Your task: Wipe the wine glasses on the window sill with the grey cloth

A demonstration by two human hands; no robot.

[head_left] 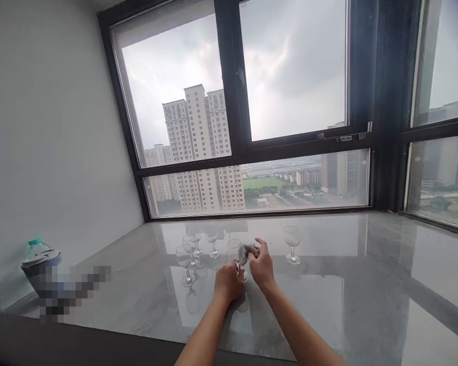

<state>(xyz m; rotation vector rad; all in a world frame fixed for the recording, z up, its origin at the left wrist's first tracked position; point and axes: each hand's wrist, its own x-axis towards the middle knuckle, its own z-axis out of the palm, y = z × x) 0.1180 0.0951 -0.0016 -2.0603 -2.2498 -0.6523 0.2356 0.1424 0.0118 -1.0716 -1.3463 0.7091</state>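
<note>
Between my hands a clear stemmed glass [233,247] stands upright on the glossy grey sill. My left hand [228,280] is closed around its stem, low down near the foot. In my right hand [262,263] is a bunched grey cloth [246,252], pressed to the right side of the bowl. To the left, several like glasses stand in a loose group, the nearest glass [183,258] closest to my left hand. A single glass [292,238] stands apart on the right, a short way beyond my right hand.
The glossy stone sill [320,310] runs up to a dark-framed window [236,157]. At the far left, a dark bin [41,269] and a bottle with a green cap [34,243] stand by the white wall [61,127]. Part of that area is pixelated.
</note>
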